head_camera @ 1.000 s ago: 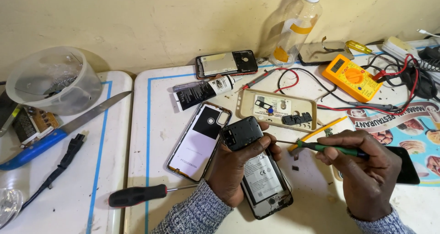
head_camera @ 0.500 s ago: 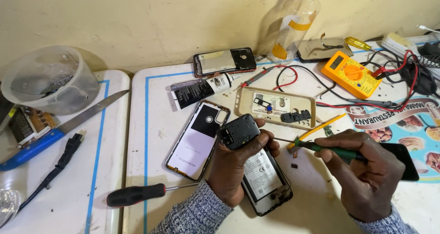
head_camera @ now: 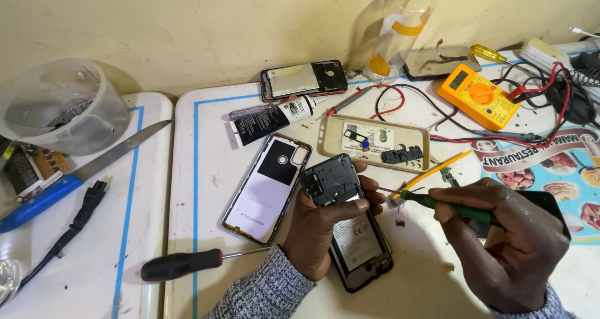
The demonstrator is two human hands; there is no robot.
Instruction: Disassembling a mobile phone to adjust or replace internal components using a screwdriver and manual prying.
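Phone (head_camera: 350,228), back off, sits clamped in the left hand (head_camera: 319,231)'s grip at lower centre. The right hand (head_camera: 512,244) pinches a green screwdriver (head_camera: 437,203); a slip could gouge the board, and loosened screws may roll off the worktop (head_camera: 206,138).

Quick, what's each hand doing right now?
Left hand: closed on the opened phone.
Right hand: closed on a green screwdriver, tip at the phone.

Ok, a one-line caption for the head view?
Left hand steadies an opened phone while right hand holds a green screwdriver against it.
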